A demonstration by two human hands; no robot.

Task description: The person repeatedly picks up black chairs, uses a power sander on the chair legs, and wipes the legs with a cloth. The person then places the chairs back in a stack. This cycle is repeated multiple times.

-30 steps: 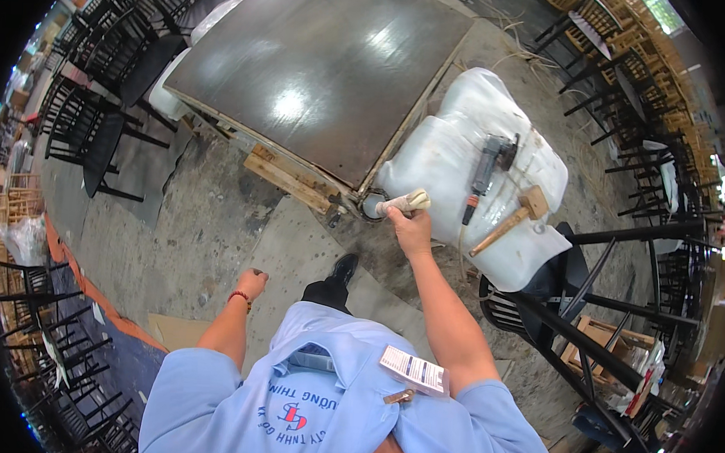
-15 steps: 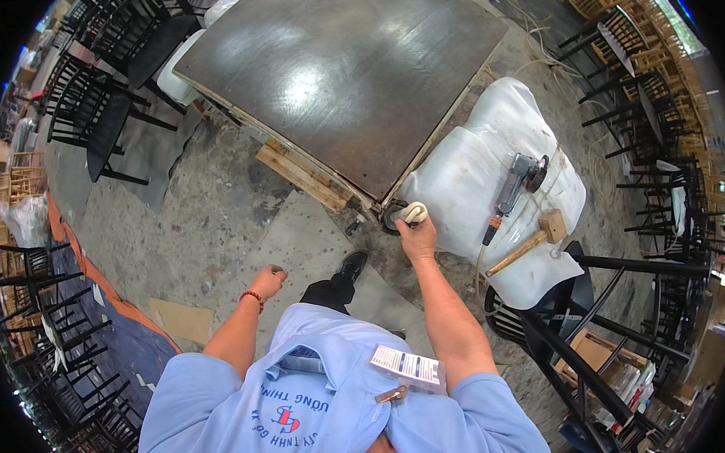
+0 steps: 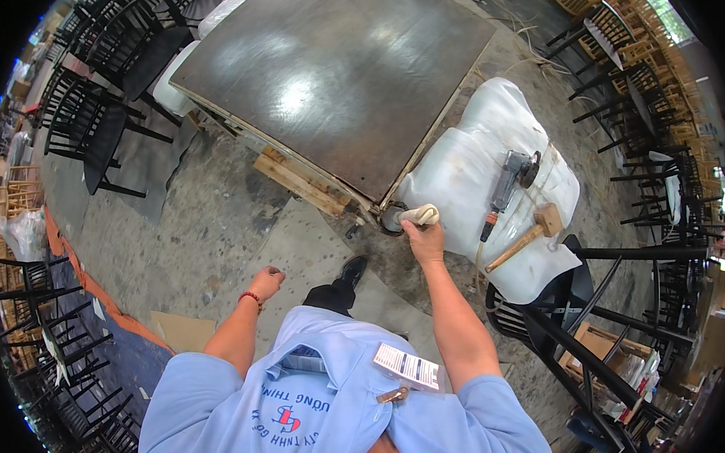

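My right hand is closed round a pale, cream-coloured handle; what its lower end is cannot be made out. Beside it, at the near corner of the big dark-topped table, stands a small round dark container. My left hand, with a red bead bracelet at the wrist, hangs over the floor, its fingers loosely curled and nothing seen in them. Right of my right hand, an angle grinder and a wooden mallet lie on a white foam-wrapped surface.
Black chairs crowd the left, and more stand along the right. An overturned black chair is close by on my right. A wooden plank lies below the table edge. A flat cardboard piece rests on the floor.
My right hand has shifted slightly right, tipping the pale handle away from the container, so more of the container shows. The left hand stays nearly where it was.
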